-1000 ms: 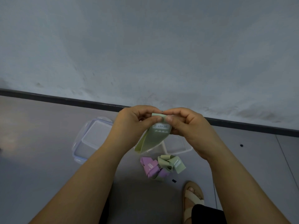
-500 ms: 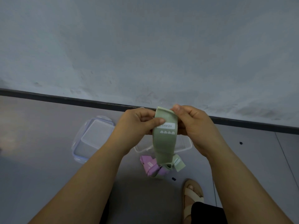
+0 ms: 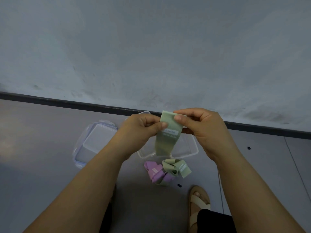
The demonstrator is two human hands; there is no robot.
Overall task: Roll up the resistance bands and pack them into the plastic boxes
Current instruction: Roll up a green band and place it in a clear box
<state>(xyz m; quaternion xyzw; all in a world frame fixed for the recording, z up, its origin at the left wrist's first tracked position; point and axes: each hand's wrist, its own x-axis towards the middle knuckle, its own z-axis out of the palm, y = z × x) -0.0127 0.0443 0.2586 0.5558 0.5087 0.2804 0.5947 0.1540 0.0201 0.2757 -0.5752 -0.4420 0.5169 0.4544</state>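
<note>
Above, left hand [image 3: 139,130] and right hand [image 3: 200,126] pinch the green band's [image 3: 165,140] top edge; below the grip, open box [image 3: 193,148].

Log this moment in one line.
left hand, right hand: pinch green band top; band: hangs unrolled; box: open; other bands: floor

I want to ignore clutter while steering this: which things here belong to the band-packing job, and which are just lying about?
Job:
green band, pinched at its top by left hand and right hand
open clear box
clip-lid box
loose purple and green bands on the floor

Lying about:
sandal
small dark bit
</note>
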